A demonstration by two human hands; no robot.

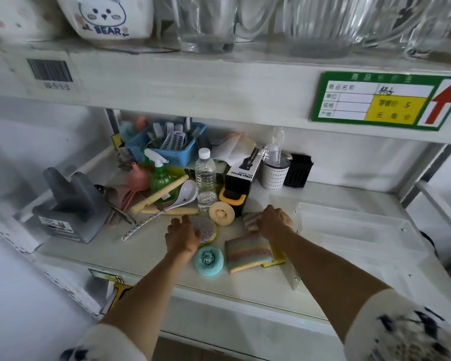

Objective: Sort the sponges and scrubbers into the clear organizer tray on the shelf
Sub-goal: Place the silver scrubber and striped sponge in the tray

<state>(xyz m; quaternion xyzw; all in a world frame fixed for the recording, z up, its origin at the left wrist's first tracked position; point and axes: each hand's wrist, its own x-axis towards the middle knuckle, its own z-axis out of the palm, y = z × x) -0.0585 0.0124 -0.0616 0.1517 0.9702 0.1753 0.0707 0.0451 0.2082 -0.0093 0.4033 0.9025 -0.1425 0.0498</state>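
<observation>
My left hand rests on a silver mesh scrubber with a yellow edge, fingers spread over it. My right hand lies on a checkered brown-and-white sponge; whether it grips it I cannot tell. In front of them sit a teal net scrubber and a rainbow-striped sponge on top of a yellow one. A round loofah slice stands behind the scrubbers. The clear organizer tray lies on the shelf to the right, its compartments holding nothing.
Behind the sponges: a water bottle, a black spray bottle box, a green spray bottle, a white spoon, a blue basket of brushes, and a grey holder at left. An upper shelf overhangs.
</observation>
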